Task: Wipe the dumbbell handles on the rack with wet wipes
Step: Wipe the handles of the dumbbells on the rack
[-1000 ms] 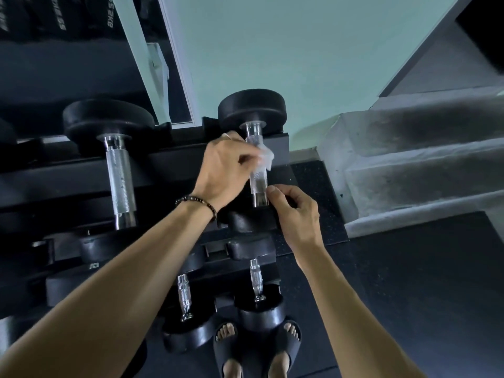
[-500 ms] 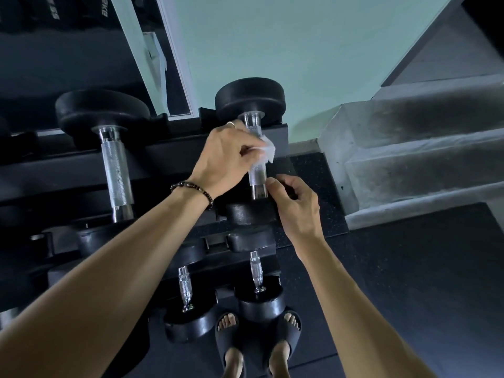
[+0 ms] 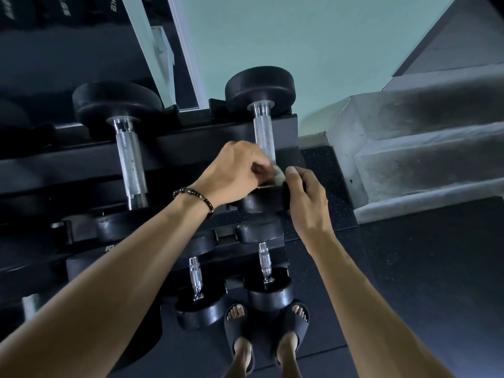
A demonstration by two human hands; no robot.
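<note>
from left to right we see an untouched dumbbell [image 3: 128, 156] on the rack [image 3: 185, 148], our left hand [image 3: 231, 173] pinching a wet wipe [image 3: 278, 174] at the near end of the right-hand dumbbell handle [image 3: 265, 137], and our right hand [image 3: 306, 197], fingers curled over that dumbbell's near head.

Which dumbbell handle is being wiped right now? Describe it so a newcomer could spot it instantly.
Start at the black dumbbell rack and take its top row. The handle being wiped is the right-hand one, nearest the concrete steps. Unlike its neighbour, the left hand holds a white wipe at its lower end.
</note>
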